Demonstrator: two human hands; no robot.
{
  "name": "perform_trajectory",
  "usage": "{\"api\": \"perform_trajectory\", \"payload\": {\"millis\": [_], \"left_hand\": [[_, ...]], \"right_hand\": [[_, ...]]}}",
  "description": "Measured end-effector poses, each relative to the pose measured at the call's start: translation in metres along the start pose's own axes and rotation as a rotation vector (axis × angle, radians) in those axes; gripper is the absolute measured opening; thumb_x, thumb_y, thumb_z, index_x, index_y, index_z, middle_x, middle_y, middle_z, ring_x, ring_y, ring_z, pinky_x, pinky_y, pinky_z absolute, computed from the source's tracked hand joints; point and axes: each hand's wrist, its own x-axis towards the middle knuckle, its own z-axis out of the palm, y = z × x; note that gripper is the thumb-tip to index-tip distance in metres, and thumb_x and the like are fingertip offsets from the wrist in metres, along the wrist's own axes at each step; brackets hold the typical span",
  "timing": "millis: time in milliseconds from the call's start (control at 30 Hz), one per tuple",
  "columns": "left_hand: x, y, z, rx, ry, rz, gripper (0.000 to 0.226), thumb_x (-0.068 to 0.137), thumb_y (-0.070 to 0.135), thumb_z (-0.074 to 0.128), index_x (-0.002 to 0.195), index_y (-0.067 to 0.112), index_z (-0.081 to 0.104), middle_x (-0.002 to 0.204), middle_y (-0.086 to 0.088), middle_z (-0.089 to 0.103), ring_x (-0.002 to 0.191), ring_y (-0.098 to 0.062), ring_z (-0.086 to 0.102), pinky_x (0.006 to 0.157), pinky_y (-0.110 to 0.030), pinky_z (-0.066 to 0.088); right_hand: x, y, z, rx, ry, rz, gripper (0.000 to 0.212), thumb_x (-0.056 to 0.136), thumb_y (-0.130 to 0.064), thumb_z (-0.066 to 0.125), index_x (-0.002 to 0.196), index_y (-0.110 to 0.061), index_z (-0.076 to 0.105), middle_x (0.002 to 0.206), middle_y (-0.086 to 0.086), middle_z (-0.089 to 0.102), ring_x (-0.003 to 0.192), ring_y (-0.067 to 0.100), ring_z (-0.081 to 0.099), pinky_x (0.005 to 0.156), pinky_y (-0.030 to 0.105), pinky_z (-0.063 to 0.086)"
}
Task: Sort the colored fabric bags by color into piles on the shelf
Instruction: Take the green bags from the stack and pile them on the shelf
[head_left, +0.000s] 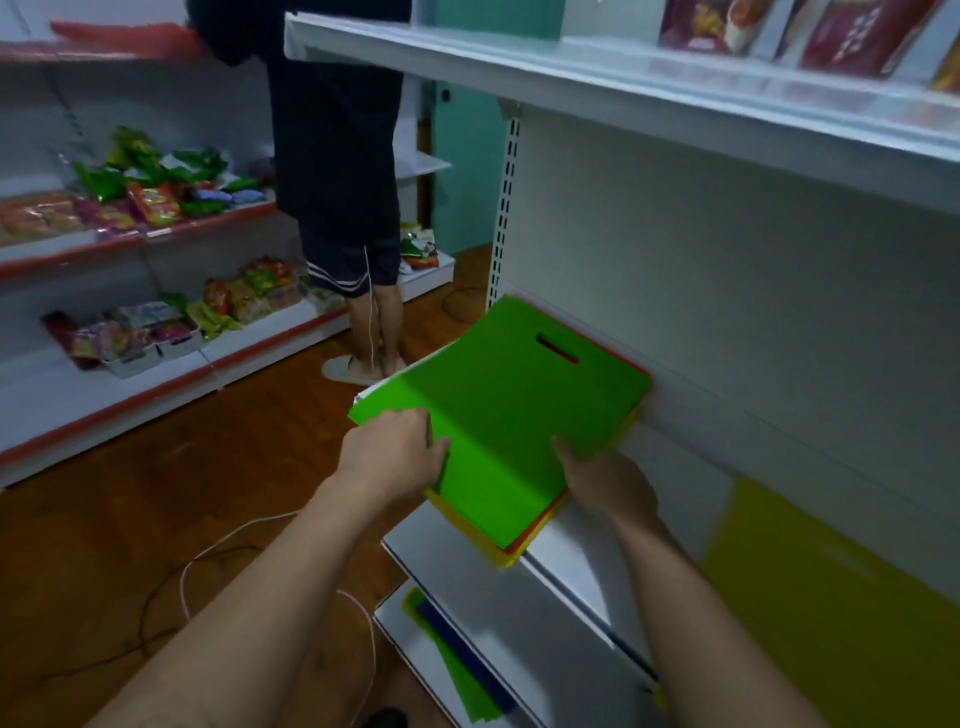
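Observation:
A stack of flat fabric bags lies on the white shelf (576, 556) at centre, with a green bag (498, 405) on top showing its handle slot. Red, orange and yellow edges (511, 556) peek out beneath it. My left hand (395, 452) grips the stack's left edge, fingers curled over the green bag. My right hand (602, 478) holds the stack's near right edge, its fingertips hidden under the bags. A yellow bag (831, 587) lies flat on the same shelf to the right.
Green and blue bags (457, 660) lie on the lower shelf. Above is a white shelf (623, 88) with packaged goods. A person (343, 171) stands in the aisle by snack shelves (156, 218) on the left. A white cable (218, 551) runs across the wooden floor.

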Motion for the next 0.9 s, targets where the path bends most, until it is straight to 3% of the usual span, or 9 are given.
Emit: {"api": "perform_trajectory", "payload": {"millis": [200,300,533,667,800,900], "left_hand": [[0.058,-0.028,-0.004,0.068,0.005,0.044,0.036,0.094,0.051,0.047,0.093,0.017,0.055,0.095,-0.006,0.064,0.09,-0.027,0.063,0.076,-0.034,0.053],[0.078,-0.032,-0.01,0.151,-0.018,0.104,0.04,0.094,0.053,0.046,0.105,0.015,0.054,0.101,-0.006,0.062,0.095,-0.026,0.061,0.072,-0.034,0.042],[0.125,-0.024,-0.013,0.204,-0.227,0.152,0.071,0.086,0.07,0.047,0.128,0.012,0.046,0.125,-0.008,0.056,0.112,-0.027,0.057,0.08,-0.035,0.044],[0.157,-0.024,-0.009,0.166,-0.451,0.214,0.066,0.083,0.068,0.053,0.122,0.015,0.055,0.116,-0.004,0.061,0.097,-0.022,0.059,0.079,-0.033,0.049],[0.183,-0.031,-0.002,0.125,-0.542,0.309,0.075,0.073,0.071,0.064,0.123,0.016,0.058,0.114,-0.003,0.063,0.093,-0.021,0.06,0.074,-0.032,0.051],[0.188,-0.033,0.001,0.152,-0.57,0.368,0.061,0.08,0.069,0.059,0.103,0.013,0.063,0.094,-0.001,0.061,0.083,-0.018,0.06,0.065,-0.028,0.046]], "right_hand": [[0.003,0.002,0.013,0.125,0.102,0.099,0.063,0.088,-0.061,0.052,0.115,-0.005,0.063,0.12,0.02,0.063,0.111,0.034,0.06,0.082,0.033,0.046],[-0.001,0.007,0.017,0.183,0.172,0.123,0.049,0.089,-0.05,0.058,0.109,-0.006,0.065,0.114,0.02,0.066,0.106,0.035,0.061,0.076,0.034,0.044],[-0.01,0.0,0.024,0.261,0.199,0.153,0.034,0.092,-0.046,0.055,0.094,-0.014,0.065,0.092,0.007,0.067,0.091,0.028,0.063,0.064,0.03,0.038],[-0.026,-0.001,0.035,0.391,0.215,0.234,0.037,0.09,-0.054,0.054,0.088,-0.02,0.066,0.08,-0.004,0.065,0.075,0.017,0.06,0.062,0.027,0.043],[-0.036,-0.006,0.045,0.446,0.318,0.266,0.029,0.088,-0.047,0.062,0.082,-0.02,0.069,0.072,-0.007,0.066,0.067,0.008,0.059,0.061,0.023,0.043],[-0.038,-0.011,0.05,0.46,0.361,0.275,0.023,0.089,-0.043,0.062,0.08,-0.021,0.067,0.069,-0.009,0.064,0.067,0.008,0.058,0.058,0.02,0.04]]}}
